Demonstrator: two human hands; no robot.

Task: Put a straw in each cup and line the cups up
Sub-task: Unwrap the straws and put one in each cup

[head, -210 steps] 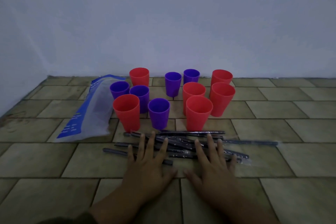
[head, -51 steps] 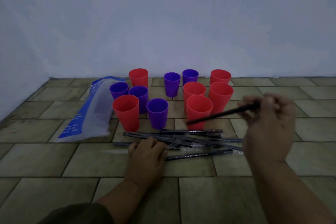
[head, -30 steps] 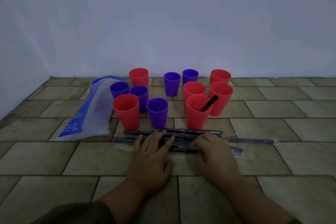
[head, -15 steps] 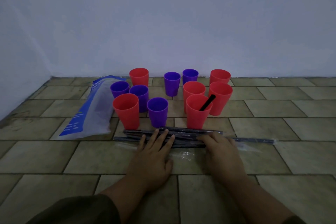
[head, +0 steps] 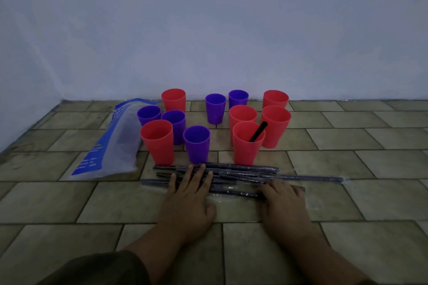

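Several red and purple cups stand in a loose cluster on the tiled floor. The front right red cup [head: 247, 146] holds one black straw [head: 258, 131] that leans to the right. The front left red cup [head: 158, 141] and the front purple cup [head: 196, 143] are empty. A pile of wrapped dark straws [head: 238, 173] lies in front of the cups. My left hand [head: 190, 194] rests flat on the left part of the pile, fingers straight. My right hand [head: 283, 199] has its fingers curled over one wrapped straw [head: 231, 191] at the near edge of the pile.
A clear and blue plastic bag [head: 111, 143] lies left of the cups. A pale wall [head: 213, 30] rises just behind the back row. One long wrapped straw [head: 319, 178] sticks out to the right. Bare floor tiles [head: 370, 157] lie to the right.
A black straw went from my right hand into the front right red cup. My right hand then came down on the pile and has since slid a little nearer with a straw under it. My left hand stays put.
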